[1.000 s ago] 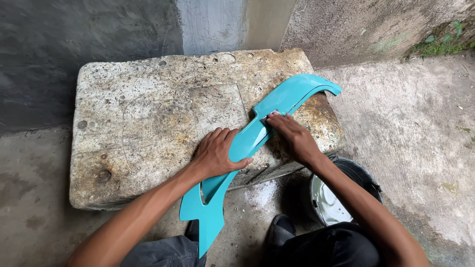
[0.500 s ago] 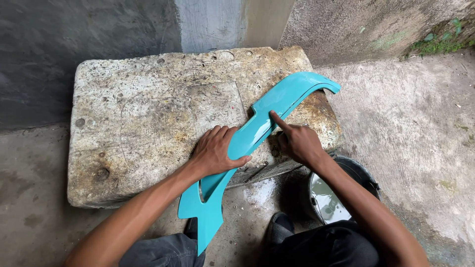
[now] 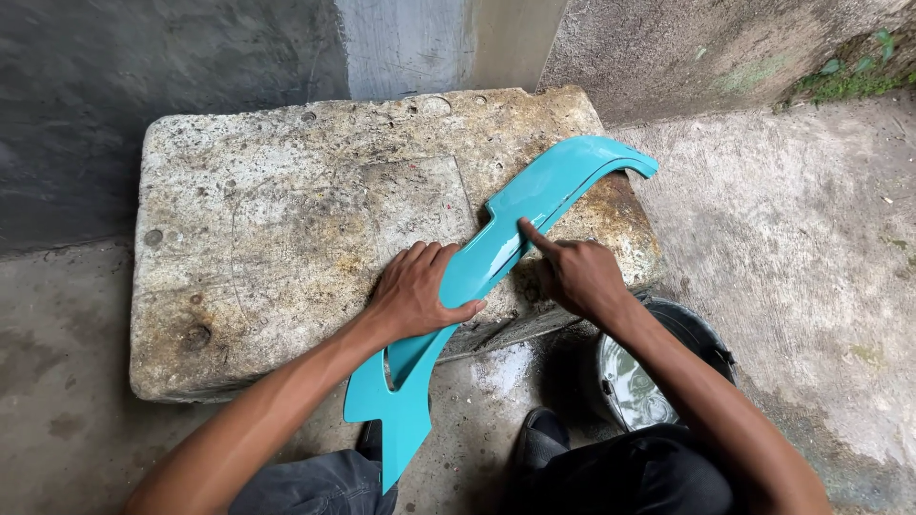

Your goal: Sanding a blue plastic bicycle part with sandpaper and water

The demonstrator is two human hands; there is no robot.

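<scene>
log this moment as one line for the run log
left hand: grips turquoise panel | right hand: fingertip on panel | panel: lies across stone slab

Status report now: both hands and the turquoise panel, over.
Left hand grips turquoise panel on stone slab. Right hand fingertip pressing it. Bucket beside slab, nothing blocking.
</scene>
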